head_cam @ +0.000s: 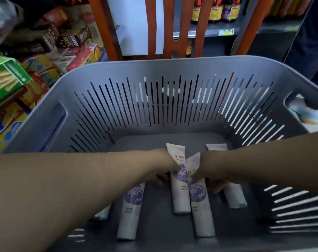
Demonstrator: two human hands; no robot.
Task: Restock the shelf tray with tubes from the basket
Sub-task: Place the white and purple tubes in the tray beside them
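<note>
Nearest the camera, at the lower centre of the frame, two tubes lie flat on the basket floor: one white-and-purple tube (130, 211) at lower left of centre and another, the right-centre tube (201, 202), its crimped end angled up between the hands. Just above them the left hand (165, 170) reaches in from the left edge, fingers curled down around the upper half of the middle tube (179, 182); it looks closed on it, though the fingertips are partly hidden. The right hand (209, 171) comes in from the right edge, fingers bent over the right-centre tube and touching it; whether it truly grips I cannot tell. A further tube (232, 195) lies at the right, partly under that hand, and one more tube end (102, 213) peeks from beneath the left forearm.

These look like light, soft-walled laminate tubes, smooth and a little slippery. They are probably best pinched across the stiffer body near the middle, not at the flat crimp.

Farther back rises the grey slotted basket (154, 70) wall, then stacked snack boxes (36, 66) at upper left and bottles (216, 10) on a shelf at the top
</note>
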